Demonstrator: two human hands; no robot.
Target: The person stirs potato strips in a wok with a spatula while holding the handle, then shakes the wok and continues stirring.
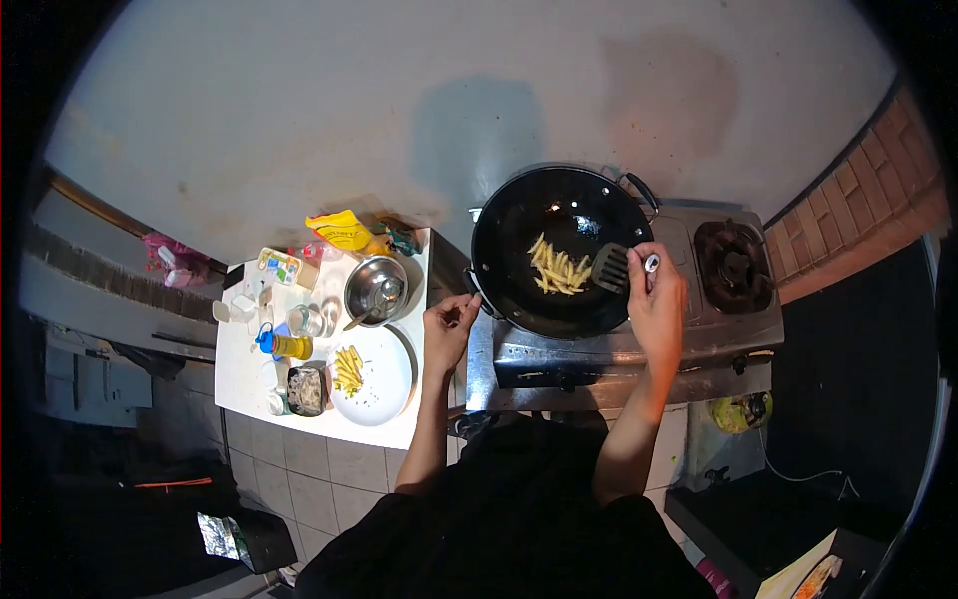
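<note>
A large black wok (519, 215) sits on the stove, with a small heap of pale yellow cut pieces (559, 268) in it. My right hand (656, 299) is closed round the handle of a black slotted spatula (610, 269), whose head is just right of the pieces. At the wok's left side, my left hand (449, 329) is closed, its fingertips at the side handle (480, 292). More yellow pieces (348, 370) lie on a white plate (387, 377) to the left of my left hand.
On the white table (404, 431) stand a steel bowl (376, 291), an oil bottle with a blue cap (289, 346), a glass jar (304, 320), a yellow bag (340, 230) and a dark container (306, 390). A second burner (735, 268) is right of the wok.
</note>
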